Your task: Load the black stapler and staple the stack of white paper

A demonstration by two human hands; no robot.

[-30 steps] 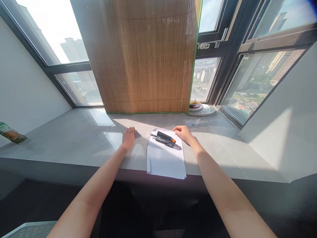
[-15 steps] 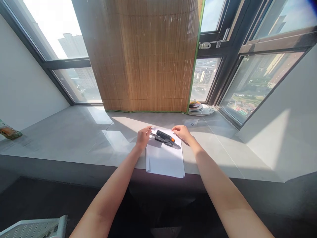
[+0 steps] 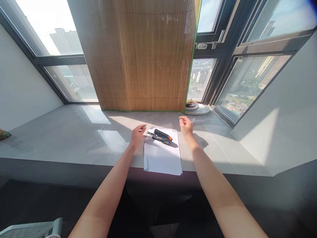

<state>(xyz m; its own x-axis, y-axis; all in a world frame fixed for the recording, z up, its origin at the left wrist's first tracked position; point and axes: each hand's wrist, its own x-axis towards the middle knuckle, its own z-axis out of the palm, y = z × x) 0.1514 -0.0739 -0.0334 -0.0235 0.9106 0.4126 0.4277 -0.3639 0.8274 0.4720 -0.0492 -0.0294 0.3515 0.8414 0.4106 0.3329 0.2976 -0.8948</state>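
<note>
White sheets of paper (image 3: 162,158) lie on the grey sill, their near edge reaching over its front. On their upper part rests a black stapler with an orange end (image 3: 162,136), its arms spread apart. My left hand (image 3: 139,135) is just left of the stapler, fingers pinched on something small that I cannot make out. Beyond the paper's upper right corner, my right hand (image 3: 186,127) is raised over the sill with its fingers curled together; whatever it may hold is too small to tell.
A bamboo blind (image 3: 146,59) hangs behind the sill. Stacked plates (image 3: 196,108) stand at the back right by the window. A colourful packet (image 3: 4,134) is at the far left edge, and a pale plastic seat or basket (image 3: 32,229) at the lower left.
My right hand has moved away from the paper, up and to the right. My left hand has shifted slightly left of the stapler. The whole view has moved a little.
</note>
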